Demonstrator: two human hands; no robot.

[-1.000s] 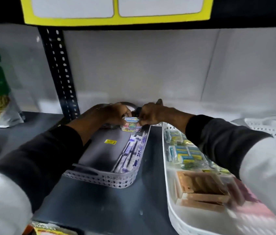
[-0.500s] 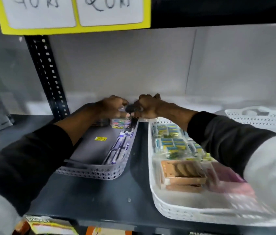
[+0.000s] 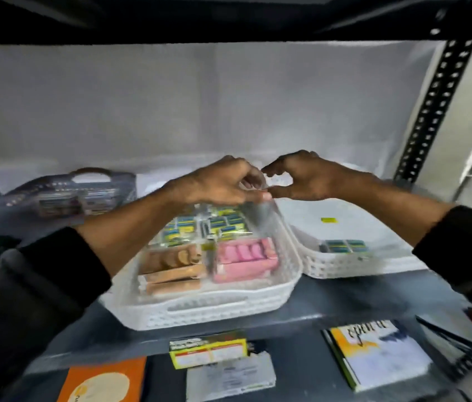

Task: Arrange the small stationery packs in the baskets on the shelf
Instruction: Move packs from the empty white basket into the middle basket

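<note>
Dim shelf, motion blur throughout, wide-angle bending at edges.

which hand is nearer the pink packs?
Left. The left hand hovers directly above and behind the pink packs; the right hand is farther right, over the neighbouring basket.

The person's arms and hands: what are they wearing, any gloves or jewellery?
No gloves: the left hand and right hand are bare, and no ring or watch shows, though the picture is blurred. Each arm wears a dark, blackish long sleeve, the left sleeve and right sleeve, pushed back so the forearms are uncovered. No markings or logos are visible on the fabric.
</note>
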